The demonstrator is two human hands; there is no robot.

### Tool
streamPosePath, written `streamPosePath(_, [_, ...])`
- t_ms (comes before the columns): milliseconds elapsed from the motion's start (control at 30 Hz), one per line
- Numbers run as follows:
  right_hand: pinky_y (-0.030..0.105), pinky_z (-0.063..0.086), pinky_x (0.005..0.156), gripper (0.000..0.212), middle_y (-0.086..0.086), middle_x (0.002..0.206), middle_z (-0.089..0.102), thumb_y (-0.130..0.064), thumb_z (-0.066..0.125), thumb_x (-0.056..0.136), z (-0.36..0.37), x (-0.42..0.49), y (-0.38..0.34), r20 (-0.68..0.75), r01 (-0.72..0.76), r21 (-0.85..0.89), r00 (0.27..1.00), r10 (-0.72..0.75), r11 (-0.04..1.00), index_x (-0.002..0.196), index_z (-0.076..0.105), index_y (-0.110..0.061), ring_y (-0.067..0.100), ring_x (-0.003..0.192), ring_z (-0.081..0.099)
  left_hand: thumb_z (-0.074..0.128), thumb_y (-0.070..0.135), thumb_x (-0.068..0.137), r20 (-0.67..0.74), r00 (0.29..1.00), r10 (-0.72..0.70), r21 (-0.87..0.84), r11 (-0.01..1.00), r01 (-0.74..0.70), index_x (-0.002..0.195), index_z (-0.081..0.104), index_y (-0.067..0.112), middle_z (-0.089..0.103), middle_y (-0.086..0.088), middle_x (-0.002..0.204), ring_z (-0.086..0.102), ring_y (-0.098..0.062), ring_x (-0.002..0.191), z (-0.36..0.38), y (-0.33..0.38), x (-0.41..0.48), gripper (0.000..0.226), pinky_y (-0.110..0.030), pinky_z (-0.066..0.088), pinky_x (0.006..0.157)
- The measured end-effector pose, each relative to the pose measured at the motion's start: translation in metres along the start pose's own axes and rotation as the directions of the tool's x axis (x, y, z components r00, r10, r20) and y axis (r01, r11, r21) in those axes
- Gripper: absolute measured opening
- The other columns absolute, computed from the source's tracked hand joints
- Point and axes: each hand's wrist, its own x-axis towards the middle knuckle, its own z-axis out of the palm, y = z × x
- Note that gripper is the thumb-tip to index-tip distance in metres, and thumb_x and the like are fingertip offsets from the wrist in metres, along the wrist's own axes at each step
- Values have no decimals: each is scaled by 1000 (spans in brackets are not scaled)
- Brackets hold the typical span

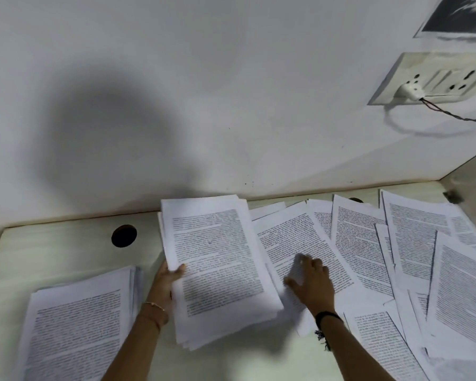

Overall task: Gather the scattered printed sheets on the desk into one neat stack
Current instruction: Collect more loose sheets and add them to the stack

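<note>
A thick bundle of printed sheets (215, 259) is lifted off the pale desk (52, 251) at centre, and my left hand (166, 279) grips its left edge with the thumb on top. My right hand (311, 281) lies on a loose sheet (291, 237) just right of the bundle, fingers spread; blur hides whether they pinch it. A squared stack of sheets (77, 328) rests at the near left. Many loose overlapping sheets (412, 254) cover the right side of the desk.
A round cable hole (124, 235) opens in the desk left of the bundle. The white wall (204, 105) stands right behind the desk. A socket panel (434, 78) with a plug and wire hangs at the upper right, below a dark picture (462, 15).
</note>
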Motion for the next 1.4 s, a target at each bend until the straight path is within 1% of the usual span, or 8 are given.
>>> streamPosePath(133, [31, 47, 87, 78, -2, 126, 59, -81, 32, 77, -1, -17, -34, 129, 49, 407, 985, -111, 912, 132, 52, -29, 19, 112, 56, 41, -7, 89, 70, 997, -34, -51, 998, 38, 118, 54, 12, 74, -5, 94, 72, -23, 80, 6, 18, -3, 37, -38, 59, 68])
streamPosePath(300, [37, 37, 109, 58, -4, 134, 58, -65, 29, 92, -40, -13, -61, 491, -434, 871, 771, -405, 230, 131, 55, -29, 16, 125, 53, 41, -5, 88, 126, 991, -35, -61, 997, 43, 116, 56, 16, 74, -2, 97, 71, -20, 84, 31, 29, -13, 38, -37, 59, 69])
streamPosePath(467, [25, 40, 101, 45, -10, 122, 65, -30, 66, 85, -69, 3, -64, 368, -228, 908, 833, -412, 351, 128, 57, -21, 4, 112, 60, 43, -6, 86, 179, 984, -16, -128, 991, 40, 116, 58, 20, 72, -2, 105, 70, -21, 92, 54, 28, -16, 42, -38, 59, 76])
streamPosePath(667, [15, 49, 78, 34, -8, 105, 70, -17, 68, 85, -80, 14, -12, 229, -117, 921, 934, -274, 371, 115, 59, -29, 3, 94, 66, 66, -12, 59, 96, 995, 6, 153, 988, -20, 133, 37, 12, 56, -13, 123, 55, -30, 109, 92, -12, -7, 83, -27, 56, 79])
streamPosePath(767, [22, 41, 66, 6, 0, 79, 56, -21, 62, 88, -68, 11, 16, 144, -51, 818, 983, -118, 573, 91, 58, -23, 18, 72, 52, 63, -12, 70, -38, 998, -51, 338, 939, 60, 127, 45, 2, 57, -12, 116, 54, -25, 105, 115, -43, 2, 61, -26, 55, 80])
streamPosePath(900, [32, 39, 87, 49, 12, 123, 41, -24, 69, 83, -41, 21, 38, 72, -37, 472, 997, 4, 881, 123, 50, -3, 28, 113, 38, 61, 30, 46, -228, 971, 71, 740, 661, 125, 89, 69, 2, 64, -16, 105, 60, -32, 106, 130, -64, 8, 52, -39, 49, 92])
streamPosePath(1133, [33, 31, 108, 62, 11, 149, 32, -20, 55, 93, -24, 28, 13, 147, 44, 509, 980, -137, 860, 146, 26, -6, 26, 135, 35, 70, 38, 71, -353, 930, 107, 844, 465, 267, 128, 52, 20, 29, -9, 147, 22, -28, 137, 138, -59, 7, 62, -43, 24, 111])
streamPosePath(1400, [33, 34, 106, 58, 10, 142, 40, -11, 60, 88, 0, 18, -20, -26, 66, 630, 998, -64, 774, 140, 36, -8, 27, 131, 37, 75, 55, 57, -269, 959, 84, 706, 695, 138, 116, 58, 22, 51, -14, 119, 55, -31, 109, 105, -66, 16, 69, -45, 47, 98])
